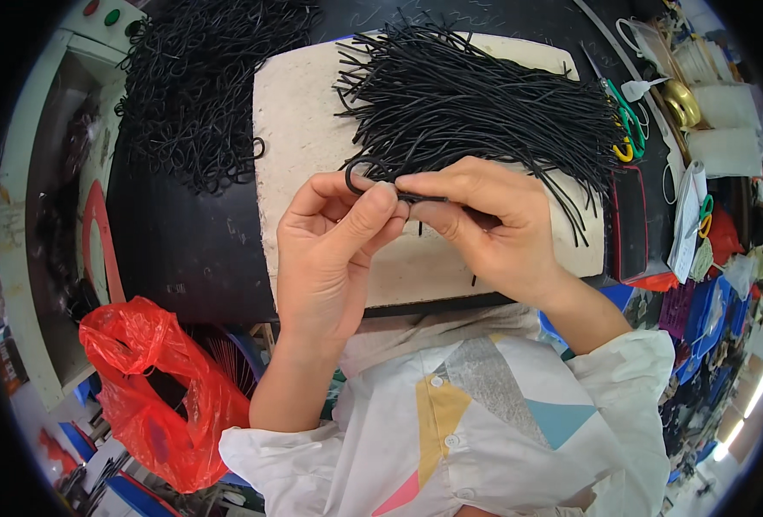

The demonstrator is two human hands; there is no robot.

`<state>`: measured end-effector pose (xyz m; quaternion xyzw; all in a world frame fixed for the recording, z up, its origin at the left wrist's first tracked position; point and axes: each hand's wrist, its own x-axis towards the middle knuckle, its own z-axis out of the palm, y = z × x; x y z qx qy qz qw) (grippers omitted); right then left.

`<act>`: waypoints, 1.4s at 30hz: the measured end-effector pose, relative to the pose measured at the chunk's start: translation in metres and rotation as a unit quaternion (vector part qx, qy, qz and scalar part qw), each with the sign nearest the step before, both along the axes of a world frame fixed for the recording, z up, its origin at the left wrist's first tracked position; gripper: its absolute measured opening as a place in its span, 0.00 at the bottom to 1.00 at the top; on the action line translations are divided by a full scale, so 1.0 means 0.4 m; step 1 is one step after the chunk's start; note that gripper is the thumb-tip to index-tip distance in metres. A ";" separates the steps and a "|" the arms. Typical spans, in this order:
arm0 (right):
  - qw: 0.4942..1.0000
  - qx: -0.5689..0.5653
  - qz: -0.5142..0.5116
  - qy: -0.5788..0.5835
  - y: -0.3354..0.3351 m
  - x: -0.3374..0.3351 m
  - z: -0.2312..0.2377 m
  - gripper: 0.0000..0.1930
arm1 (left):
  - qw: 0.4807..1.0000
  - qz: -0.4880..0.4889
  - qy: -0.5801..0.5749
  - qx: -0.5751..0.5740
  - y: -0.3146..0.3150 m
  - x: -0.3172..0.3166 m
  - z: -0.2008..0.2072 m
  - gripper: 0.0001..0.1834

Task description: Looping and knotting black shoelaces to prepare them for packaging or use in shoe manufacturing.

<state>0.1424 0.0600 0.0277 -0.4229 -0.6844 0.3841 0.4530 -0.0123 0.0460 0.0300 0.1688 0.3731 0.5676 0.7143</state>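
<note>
Both my hands meet over the near middle of a pale board (308,112). My left hand (334,233) is closed, thumb and fingers pinching a black cord (353,171) where it bends into a small loop. My right hand (489,220) pinches the same cord by its short end, just right of the loop. The fingers hide where the cord crosses itself. Beyond my hands, a thick bundle of straight black cords (476,108) lies across the board. At the far left, a heap of looped black cords (205,86) rests on the dark table.
A red plastic bag (153,388) hangs at the near left, beside a pale cabinet frame (24,233). Scissors with green handles (627,116), a dark phone-like slab with a red edge (629,224) and a gold-coloured roll (681,105) lie to the right.
</note>
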 end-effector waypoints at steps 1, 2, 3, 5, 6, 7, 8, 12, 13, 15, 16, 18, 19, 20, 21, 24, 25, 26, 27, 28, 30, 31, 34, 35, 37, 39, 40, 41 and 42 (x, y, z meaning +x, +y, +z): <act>1.000 -0.003 -0.002 0.008 -0.003 -0.005 -0.001 0.10 | 1.000 0.010 0.001 0.007 -0.002 0.004 -0.007 0.11; 0.999 0.024 -0.005 0.040 -0.006 -0.011 -0.021 0.10 | 1.000 0.019 0.002 0.015 -0.004 0.006 -0.012 0.12; 1.000 0.006 0.000 0.031 -0.008 -0.009 -0.015 0.09 | 1.000 0.008 0.003 0.017 -0.004 0.009 -0.014 0.13; 0.999 -0.029 0.011 0.013 -0.014 0.000 0.004 0.08 | 1.000 -0.014 0.005 0.021 -0.004 0.011 -0.019 0.16; 0.998 -0.047 0.025 0.025 -0.014 0.007 0.004 0.07 | 0.999 -0.039 -0.018 0.012 -0.004 0.009 -0.006 0.18; 0.997 -0.065 0.037 0.037 -0.014 0.015 0.005 0.06 | 0.997 -0.069 -0.016 0.014 -0.006 0.002 -0.009 0.18; 0.994 -0.082 0.050 0.049 -0.015 0.021 0.005 0.05 | 0.995 -0.100 -0.014 0.017 -0.008 -0.009 -0.014 0.17; 0.977 -0.152 0.034 0.142 -0.029 0.025 -0.014 0.05 | 0.982 -0.120 0.134 0.054 -0.018 -0.014 -0.005 0.11; 0.973 -0.165 0.026 0.157 -0.031 0.022 -0.013 0.05 | 0.972 -0.113 0.195 0.071 -0.021 -0.010 0.000 0.10; 0.968 -0.179 0.014 0.173 -0.033 0.020 -0.012 0.05 | 0.963 -0.101 0.235 0.083 -0.022 -0.009 0.010 0.09; 0.967 -0.181 0.010 0.176 -0.033 0.019 -0.011 0.05 | 0.958 -0.096 0.257 0.086 -0.024 -0.009 0.017 0.09; 0.980 -0.160 0.018 0.120 -0.032 0.024 -0.009 0.04 | 0.952 -0.082 0.279 0.092 -0.029 -0.010 0.021 0.09; 0.988 -0.136 0.031 0.062 -0.028 0.033 -0.007 0.03 | 0.952 -0.071 0.281 0.093 -0.031 -0.012 0.020 0.09; 0.993 -0.111 0.044 0.003 -0.025 0.042 -0.008 0.03 | 0.953 -0.060 0.283 0.095 -0.032 -0.014 0.019 0.09; 0.995 -0.057 0.062 -0.051 -0.024 0.050 -0.009 0.03 | 0.959 -0.056 0.267 0.082 -0.031 -0.020 0.020 0.09; 0.979 0.062 0.088 -0.176 -0.024 0.070 -0.008 0.02 | 0.970 -0.050 0.231 0.060 -0.023 -0.035 0.019 0.09; 0.975 0.071 0.084 -0.193 -0.025 0.072 -0.001 0.02 | 0.972 -0.040 0.225 0.056 -0.023 -0.035 0.015 0.09; 0.983 -0.003 0.095 -0.158 -0.026 0.071 0.008 0.02 | 0.974 -0.031 0.219 0.053 -0.024 -0.034 0.010 0.09; 0.985 -0.076 0.098 -0.121 -0.026 0.071 0.016 0.02 | 0.975 -0.021 0.213 0.050 -0.026 -0.032 0.005 0.09; 0.967 -0.228 0.112 -0.030 -0.027 0.070 0.028 0.03 | 0.976 -0.014 0.211 0.041 -0.028 -0.029 0.000 0.09; 0.904 -0.390 0.116 0.133 -0.030 0.065 0.029 0.04 | 0.978 0.001 0.208 0.022 -0.035 -0.018 -0.011 0.09; 0.885 -0.405 0.109 0.204 -0.031 0.059 0.020 0.05 | 0.977 -0.003 0.208 0.035 -0.038 -0.013 -0.017 0.09; 0.858 -0.398 0.066 0.319 -0.032 0.039 -0.009 0.07 | 0.974 -0.018 0.210 0.080 -0.055 -0.001 -0.040 0.10; 0.855 -0.387 0.047 0.341 -0.032 0.034 -0.015 0.08 | 0.959 -0.024 0.253 0.127 -0.059 0.001 -0.052 0.10; 0.853 -0.379 0.022 0.359 -0.034 0.028 -0.018 0.09 | 0.959 -0.045 0.251 0.122 -0.065 0.009 -0.040 0.11; 0.871 -0.357 -0.003 0.338 -0.041 0.021 -0.026 0.09 | 0.965 -0.042 0.239 0.105 -0.066 0.010 -0.039 0.10; 0.889 -0.340 -0.014 0.307 -0.049 0.015 -0.035 0.10 | 0.967 -0.039 0.233 0.095 -0.067 0.009 -0.039 0.10; 0.906 -0.322 -0.024 0.275 -0.053 0.012 -0.040 0.10 | 0.970 -0.045 0.226 0.080 -0.065 0.010 -0.037 0.10; 0.937 -0.268 -0.049 0.220 -0.049 0.014 -0.042 0.11 | 0.972 -0.051 0.219 0.065 -0.061 0.009 -0.032 0.09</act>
